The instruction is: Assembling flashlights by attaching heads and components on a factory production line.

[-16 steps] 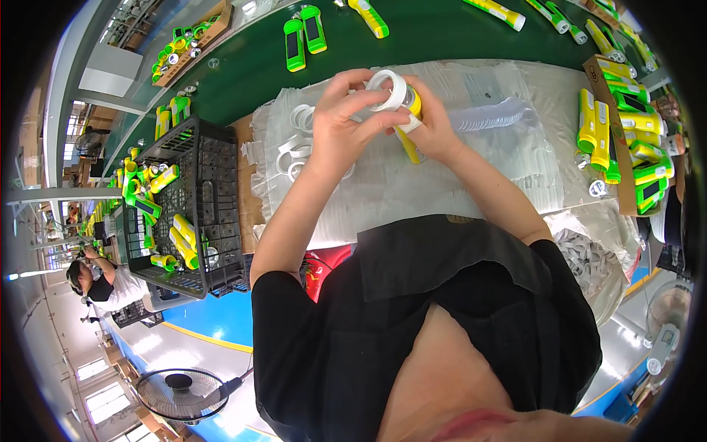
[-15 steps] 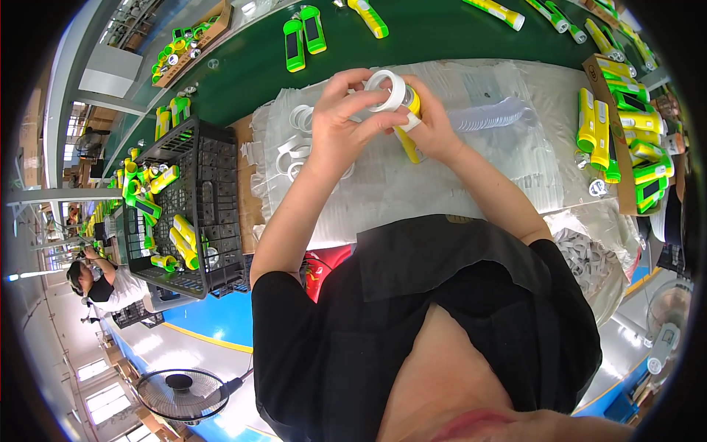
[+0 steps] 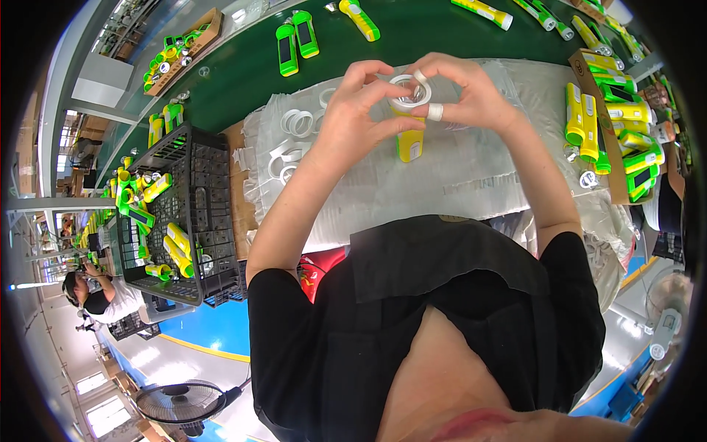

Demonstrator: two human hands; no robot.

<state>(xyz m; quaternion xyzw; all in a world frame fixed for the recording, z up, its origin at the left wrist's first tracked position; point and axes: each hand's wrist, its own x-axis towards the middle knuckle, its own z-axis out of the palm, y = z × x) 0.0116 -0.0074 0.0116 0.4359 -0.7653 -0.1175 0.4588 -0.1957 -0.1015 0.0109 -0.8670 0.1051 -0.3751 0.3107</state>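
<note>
A yellow and green flashlight stands over the plastic-covered work surface, its head toward me. Around its head sits a white ring, with a clear, shiny lens inside. My left hand grips the ring from the left, thumb below and fingers curled above. From the right, my right hand pinches the same rim between thumb and index finger; white bands are wrapped on two of its digits. Several loose white rings lie on the plastic sheets, left of my left hand.
A black crate with flashlights stands at the left. Beyond the sheets runs a green conveyor belt carrying more flashlights. On the right, a cardboard box holds several flashlights. A fan and another person are at the lower left.
My right hand has come up and spread to the ring's right side. The ring, held apart by my left hand before, now sits over the flashlight's head, and the flashlight stands more upright.
</note>
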